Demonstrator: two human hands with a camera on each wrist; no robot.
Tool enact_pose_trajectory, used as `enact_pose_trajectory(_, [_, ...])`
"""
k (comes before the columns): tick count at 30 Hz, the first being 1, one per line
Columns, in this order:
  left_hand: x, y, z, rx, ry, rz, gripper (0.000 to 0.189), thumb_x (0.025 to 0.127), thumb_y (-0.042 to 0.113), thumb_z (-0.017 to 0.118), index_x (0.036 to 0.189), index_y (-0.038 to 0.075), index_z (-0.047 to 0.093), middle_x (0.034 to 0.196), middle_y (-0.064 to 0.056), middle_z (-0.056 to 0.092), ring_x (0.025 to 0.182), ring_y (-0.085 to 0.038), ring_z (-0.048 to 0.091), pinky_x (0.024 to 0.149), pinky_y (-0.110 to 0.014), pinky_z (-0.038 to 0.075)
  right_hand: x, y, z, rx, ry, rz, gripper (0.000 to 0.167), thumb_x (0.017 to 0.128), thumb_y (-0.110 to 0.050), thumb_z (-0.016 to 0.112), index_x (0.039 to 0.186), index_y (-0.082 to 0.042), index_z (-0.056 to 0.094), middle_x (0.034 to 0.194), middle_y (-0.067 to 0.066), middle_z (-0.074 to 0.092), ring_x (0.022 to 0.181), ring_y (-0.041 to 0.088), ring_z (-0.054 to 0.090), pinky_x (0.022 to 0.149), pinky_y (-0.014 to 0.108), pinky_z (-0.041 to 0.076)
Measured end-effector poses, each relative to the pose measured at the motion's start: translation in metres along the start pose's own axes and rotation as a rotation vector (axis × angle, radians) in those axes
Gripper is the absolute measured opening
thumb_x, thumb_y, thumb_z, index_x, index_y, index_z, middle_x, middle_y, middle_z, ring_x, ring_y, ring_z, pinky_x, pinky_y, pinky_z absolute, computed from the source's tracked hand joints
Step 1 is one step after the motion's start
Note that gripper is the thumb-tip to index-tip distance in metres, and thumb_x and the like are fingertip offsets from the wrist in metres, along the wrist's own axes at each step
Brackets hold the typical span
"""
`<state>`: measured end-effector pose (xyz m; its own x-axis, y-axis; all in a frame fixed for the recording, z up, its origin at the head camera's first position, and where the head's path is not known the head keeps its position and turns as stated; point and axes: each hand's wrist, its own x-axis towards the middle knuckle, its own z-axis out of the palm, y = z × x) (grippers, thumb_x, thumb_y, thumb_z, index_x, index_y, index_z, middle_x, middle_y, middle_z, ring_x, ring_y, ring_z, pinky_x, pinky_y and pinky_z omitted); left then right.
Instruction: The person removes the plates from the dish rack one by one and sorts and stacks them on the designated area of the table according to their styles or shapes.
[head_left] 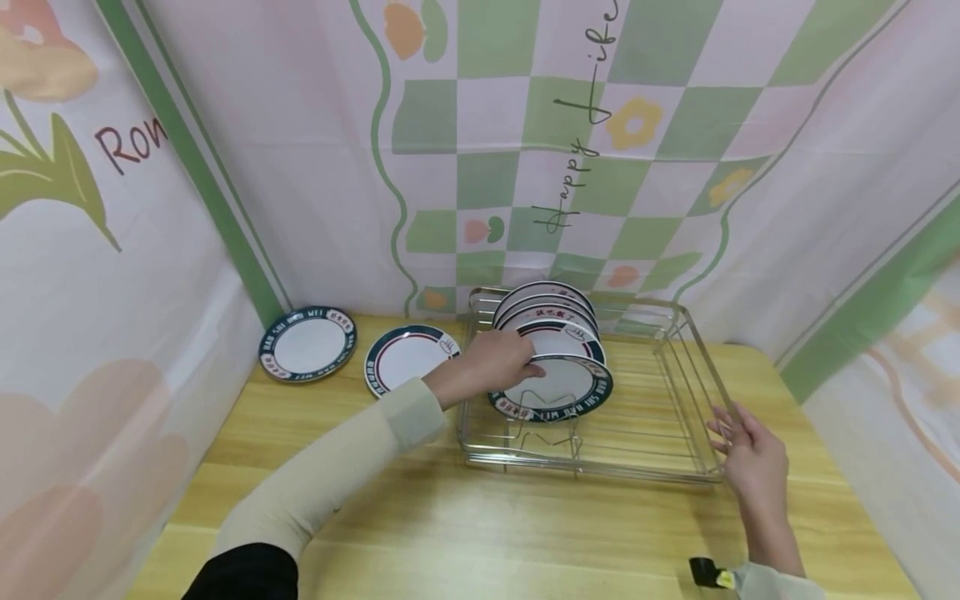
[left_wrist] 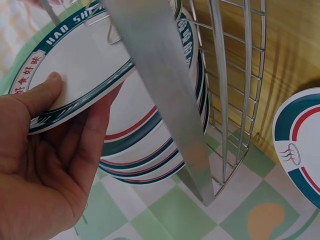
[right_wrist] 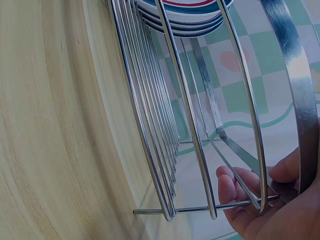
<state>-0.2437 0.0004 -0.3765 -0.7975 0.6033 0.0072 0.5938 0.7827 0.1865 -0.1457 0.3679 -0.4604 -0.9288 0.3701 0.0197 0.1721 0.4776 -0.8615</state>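
My left hand [head_left: 487,367] pinches the rim of the front plate [head_left: 558,385], a white one with a dark green lettered border. In the left wrist view, the thumb lies on that plate's face [left_wrist: 85,65] and the fingers are behind it. The plate leans at the front of a row of several similar plates [head_left: 542,310] in a metal wire rack [head_left: 592,469]. At the rack's right end, my right hand [head_left: 757,458] grips the frame. The right wrist view shows thumb and fingers around the flat metal rim [right_wrist: 302,100] and wires there.
Two more plates lie flat on the wooden table [head_left: 465,533] left of the rack: one plate [head_left: 408,360] beside it, another plate [head_left: 307,346] at the far left corner. A patterned cloth [head_left: 300,167] hangs behind and at both sides. Wires bend up at the rack's front.
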Motion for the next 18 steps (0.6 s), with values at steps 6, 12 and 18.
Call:
enact_pose_trajectory(6, [-0.004, -0.003, -0.006, -0.031, 0.019, -0.025, 0.046, 0.105, 0.048, 0.064, 0.070, 0.019, 0.057, 0.061, 0.007, 0.053, 0.056, -0.011, 0.052, 0.053, -0.030, 0.047, 0.000, 0.000, 0.000, 0.001, 0.000, 0.013, 0.049, 0.115, -0.008, 0.026, 0.163, 0.004, 0.026, 0.155, 0.033, 0.046, 0.089, -0.021, 0.056, 0.079, 0.011, 0.055])
enact_pose_trajectory(12, [-0.013, -0.006, -0.018, -0.055, 0.080, -0.002, 0.048, 0.106, 0.048, 0.061, 0.068, 0.018, 0.055, 0.058, 0.006, 0.049, 0.053, -0.010, 0.048, 0.052, -0.028, 0.043, 0.000, -0.001, 0.001, 0.004, 0.003, 0.031, 0.049, 0.115, -0.008, 0.027, 0.163, 0.002, 0.025, 0.156, 0.031, 0.045, 0.090, -0.021, 0.057, 0.080, 0.012, 0.056])
enact_pose_trajectory(18, [-0.024, -0.013, -0.029, -0.081, 0.169, 0.008, 0.048, 0.106, 0.046, 0.061, 0.069, 0.017, 0.055, 0.059, 0.005, 0.052, 0.056, -0.011, 0.051, 0.055, -0.028, 0.045, 0.001, -0.002, 0.001, 0.008, 0.004, 0.047, 0.050, 0.115, -0.010, 0.028, 0.164, -0.001, 0.024, 0.157, 0.029, 0.045, 0.091, -0.020, 0.057, 0.081, 0.011, 0.055])
